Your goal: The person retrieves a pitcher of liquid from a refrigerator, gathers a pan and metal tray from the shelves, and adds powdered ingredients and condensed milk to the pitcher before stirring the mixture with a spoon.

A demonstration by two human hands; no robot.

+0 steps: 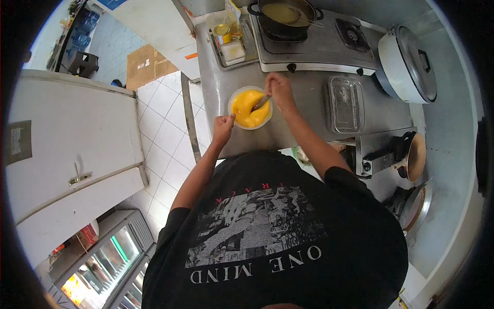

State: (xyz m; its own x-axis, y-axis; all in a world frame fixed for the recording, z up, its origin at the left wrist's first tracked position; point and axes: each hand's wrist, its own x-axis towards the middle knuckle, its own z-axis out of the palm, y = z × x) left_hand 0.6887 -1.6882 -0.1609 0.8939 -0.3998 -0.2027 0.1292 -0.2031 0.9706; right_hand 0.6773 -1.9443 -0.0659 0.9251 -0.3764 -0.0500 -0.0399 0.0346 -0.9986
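A round whitish bowl [231, 101] stands on the steel counter near its front left part, with a thick yellow mixture [243, 109] in it. At the bowl's left rim, my left hand [223, 129] is closed on the edge, thumb up. Above the bowl's right side my right hand [278, 87] is wrapped round the handle of a utensil [261, 102]. The utensil slants down into the yellow mixture, and its lower end is hidden there.
Behind the bowl, a tray [224, 62] holds a yellow can and a white container. A black pot [284, 26] sits on the gas stove [319, 54]. Rightward are a clear rectangular container [347, 105] and a large lidded pot [404, 67].
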